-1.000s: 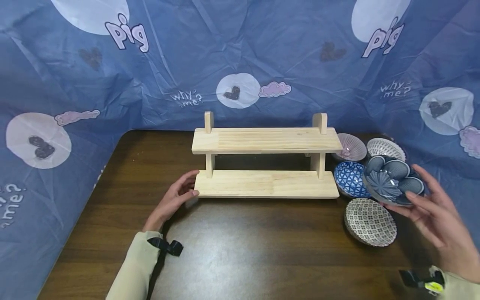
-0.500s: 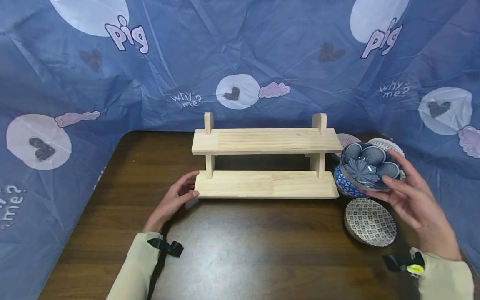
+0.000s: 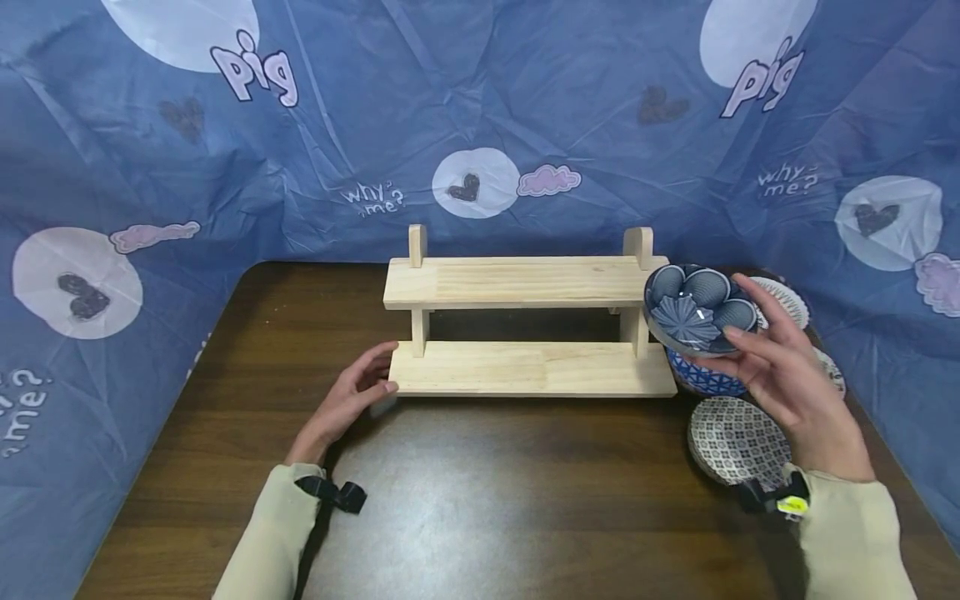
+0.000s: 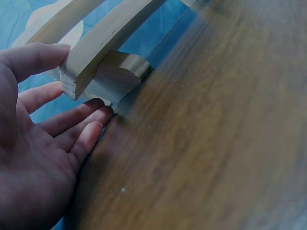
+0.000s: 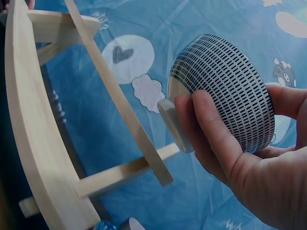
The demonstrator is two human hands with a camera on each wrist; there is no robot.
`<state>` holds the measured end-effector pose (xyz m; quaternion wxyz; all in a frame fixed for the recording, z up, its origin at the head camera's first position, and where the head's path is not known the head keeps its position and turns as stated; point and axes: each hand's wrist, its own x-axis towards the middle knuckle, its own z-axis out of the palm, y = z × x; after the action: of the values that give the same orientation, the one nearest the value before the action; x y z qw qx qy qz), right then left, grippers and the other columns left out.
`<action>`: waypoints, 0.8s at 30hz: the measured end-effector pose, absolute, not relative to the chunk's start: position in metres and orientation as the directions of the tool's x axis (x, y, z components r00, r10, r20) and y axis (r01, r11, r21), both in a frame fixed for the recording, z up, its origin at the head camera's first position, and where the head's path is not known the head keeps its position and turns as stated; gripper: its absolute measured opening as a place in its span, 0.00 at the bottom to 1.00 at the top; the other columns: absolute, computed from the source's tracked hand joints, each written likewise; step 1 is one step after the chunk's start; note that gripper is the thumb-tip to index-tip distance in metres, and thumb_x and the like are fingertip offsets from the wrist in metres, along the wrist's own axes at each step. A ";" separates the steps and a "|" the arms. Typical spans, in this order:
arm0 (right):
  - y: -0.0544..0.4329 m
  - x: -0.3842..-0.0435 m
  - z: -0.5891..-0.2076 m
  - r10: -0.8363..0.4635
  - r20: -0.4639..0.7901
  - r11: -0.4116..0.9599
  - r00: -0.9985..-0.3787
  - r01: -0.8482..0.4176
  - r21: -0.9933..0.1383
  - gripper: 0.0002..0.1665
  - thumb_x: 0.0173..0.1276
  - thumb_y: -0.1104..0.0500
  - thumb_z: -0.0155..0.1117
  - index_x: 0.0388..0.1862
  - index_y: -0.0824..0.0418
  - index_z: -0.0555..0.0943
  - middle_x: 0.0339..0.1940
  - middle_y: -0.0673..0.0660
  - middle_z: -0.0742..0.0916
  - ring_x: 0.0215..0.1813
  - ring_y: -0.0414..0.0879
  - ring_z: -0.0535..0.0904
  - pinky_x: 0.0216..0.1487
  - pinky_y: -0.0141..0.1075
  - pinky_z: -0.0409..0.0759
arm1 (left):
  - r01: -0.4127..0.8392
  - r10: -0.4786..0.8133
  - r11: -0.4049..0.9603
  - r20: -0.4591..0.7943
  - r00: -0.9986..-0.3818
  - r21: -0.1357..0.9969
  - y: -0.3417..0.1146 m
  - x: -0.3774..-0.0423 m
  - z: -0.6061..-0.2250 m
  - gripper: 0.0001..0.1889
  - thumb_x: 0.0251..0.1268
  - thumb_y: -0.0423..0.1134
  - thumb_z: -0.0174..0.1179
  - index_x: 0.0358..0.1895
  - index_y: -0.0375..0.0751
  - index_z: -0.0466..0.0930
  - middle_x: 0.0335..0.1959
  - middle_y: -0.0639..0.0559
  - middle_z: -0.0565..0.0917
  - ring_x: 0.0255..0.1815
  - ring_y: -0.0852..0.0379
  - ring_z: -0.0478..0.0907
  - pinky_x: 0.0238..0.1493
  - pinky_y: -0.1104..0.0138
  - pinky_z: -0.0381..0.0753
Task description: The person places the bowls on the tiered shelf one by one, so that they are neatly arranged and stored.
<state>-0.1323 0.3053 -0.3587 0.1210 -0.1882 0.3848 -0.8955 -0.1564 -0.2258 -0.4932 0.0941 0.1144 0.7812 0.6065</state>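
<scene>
Backdrop: I see a blue printed sheet (image 3: 480, 108) behind the dark wood worktop (image 3: 495, 500).
Rack: two wooden tiers, the lower shelf (image 3: 532, 368) and upper shelf (image 3: 517, 281).
Left hand: my left hand (image 3: 345, 404) pinches the lower shelf's left end, thumb against finger.
Right hand: my right hand (image 3: 791, 375) grips the grey-blue bowl (image 3: 686, 321) (dashed pattern outside, per my wrist view).
Held bowl: raised, near the upper shelf's right end.
Below: a blue-and-white bowl (image 3: 708, 379) and a grey patterned bowl (image 3: 735, 437).
</scene>
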 end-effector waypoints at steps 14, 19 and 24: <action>0.274 -0.152 -0.348 -0.356 0.159 -0.564 -0.921 0.076 -0.823 0.36 0.75 0.78 0.40 0.76 0.52 0.60 0.68 0.57 0.71 0.55 0.57 0.86 0.49 0.51 0.86 | 0.053 0.288 0.243 -0.020 -0.958 0.968 -0.225 -0.157 -0.493 0.32 0.71 0.34 0.58 0.76 0.40 0.60 0.67 0.29 0.73 0.58 0.59 0.73 0.56 0.76 0.73; 0.262 -0.159 -0.346 -0.344 0.108 -0.517 -0.933 0.092 -0.851 0.35 0.75 0.76 0.44 0.74 0.50 0.62 0.67 0.57 0.68 0.53 0.55 0.88 0.47 0.49 0.87 | 0.053 0.289 0.239 -0.019 -0.957 0.970 -0.225 -0.157 -0.492 0.32 0.71 0.34 0.58 0.76 0.40 0.60 0.67 0.29 0.73 0.58 0.59 0.73 0.56 0.76 0.73; 0.250 -0.166 -0.342 -0.352 0.096 -0.502 -0.931 0.101 -0.859 0.36 0.74 0.76 0.45 0.75 0.50 0.60 0.67 0.59 0.68 0.52 0.55 0.88 0.46 0.49 0.87 | 0.053 0.289 0.251 -0.023 -0.957 0.966 -0.225 -0.158 -0.492 0.32 0.71 0.35 0.58 0.76 0.40 0.60 0.67 0.30 0.73 0.59 0.56 0.73 0.56 0.75 0.73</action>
<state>-0.1662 0.2496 -0.3424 0.1321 -0.1301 0.4812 -0.8568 -0.1579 -0.2246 -0.4925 0.0978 0.1088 0.7849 0.6020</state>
